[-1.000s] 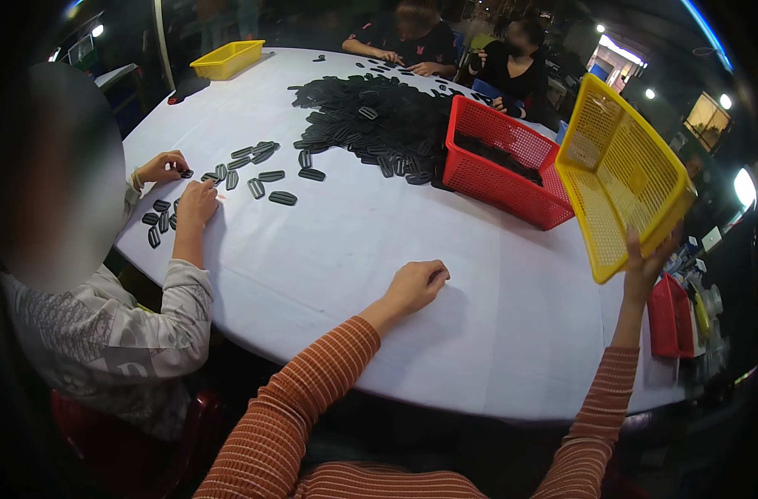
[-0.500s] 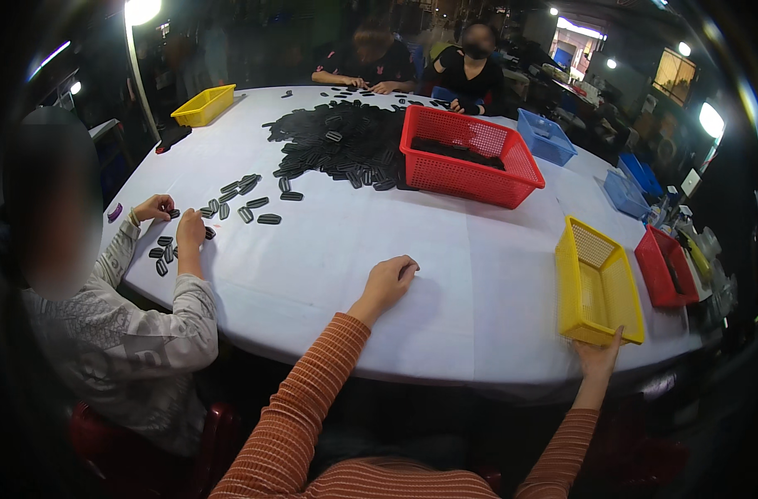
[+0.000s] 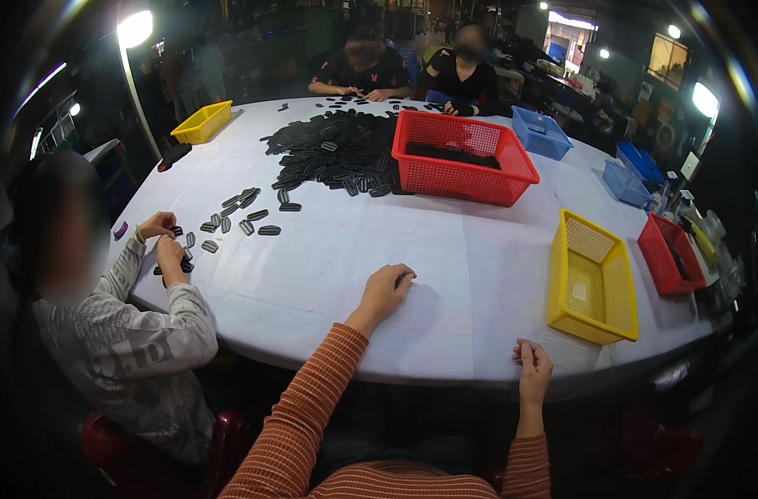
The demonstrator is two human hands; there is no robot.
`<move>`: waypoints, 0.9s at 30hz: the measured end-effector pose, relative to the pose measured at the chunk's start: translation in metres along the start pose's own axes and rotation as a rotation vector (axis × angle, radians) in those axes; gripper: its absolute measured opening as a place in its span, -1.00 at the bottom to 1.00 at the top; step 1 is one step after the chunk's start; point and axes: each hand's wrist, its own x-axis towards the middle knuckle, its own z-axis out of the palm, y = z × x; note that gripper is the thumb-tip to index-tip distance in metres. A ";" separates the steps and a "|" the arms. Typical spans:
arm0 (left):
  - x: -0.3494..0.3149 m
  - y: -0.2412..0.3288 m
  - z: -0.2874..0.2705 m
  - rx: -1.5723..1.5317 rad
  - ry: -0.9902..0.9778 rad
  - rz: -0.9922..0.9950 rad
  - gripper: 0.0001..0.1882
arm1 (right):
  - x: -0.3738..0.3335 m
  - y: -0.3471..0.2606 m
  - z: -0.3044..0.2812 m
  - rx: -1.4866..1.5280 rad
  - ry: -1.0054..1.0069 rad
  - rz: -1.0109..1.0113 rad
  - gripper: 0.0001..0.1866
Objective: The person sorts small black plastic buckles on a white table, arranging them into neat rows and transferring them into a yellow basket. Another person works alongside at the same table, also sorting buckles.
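My left hand [image 3: 386, 291] rests on the white tablecloth near the middle, its fingers curled inward; whatever may be inside them is hidden. Over the table's near edge is my right hand [image 3: 532, 368], fingers drawn together, and I see nothing in them. It is apart from the yellow perforated basket [image 3: 559, 293], which stands to its upper right with no parts visible inside. Farther off lies a heap of small black slotted buckles [image 3: 333, 154], with several loose ones [image 3: 269, 230] spread left of my left hand.
A red basket [image 3: 469, 185] holding black pieces stands beside the heap. Blue baskets [image 3: 542, 133] and a smaller red one [image 3: 672, 254] line the right side; another yellow basket [image 3: 202, 123] sits far left. A co-worker's hands [image 3: 169, 245] handle buckles at left. Two people sit opposite.
My right hand has let go of the yellow basket and moved left, away from it. My left hand stays in place. The co-worker's hands at left have come closer together.
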 end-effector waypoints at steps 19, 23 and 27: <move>-0.006 -0.001 -0.005 0.053 -0.076 0.106 -0.86 | 0.000 -0.019 0.078 -0.350 -0.172 -0.346 -0.89; -0.005 -0.003 0.000 0.067 -0.055 0.127 -0.86 | -0.001 -0.025 0.079 -0.396 -0.157 -0.438 -0.90; -0.004 0.003 0.001 0.065 -0.076 0.115 -0.86 | -0.001 -0.021 0.075 -0.387 -0.157 -0.391 -0.90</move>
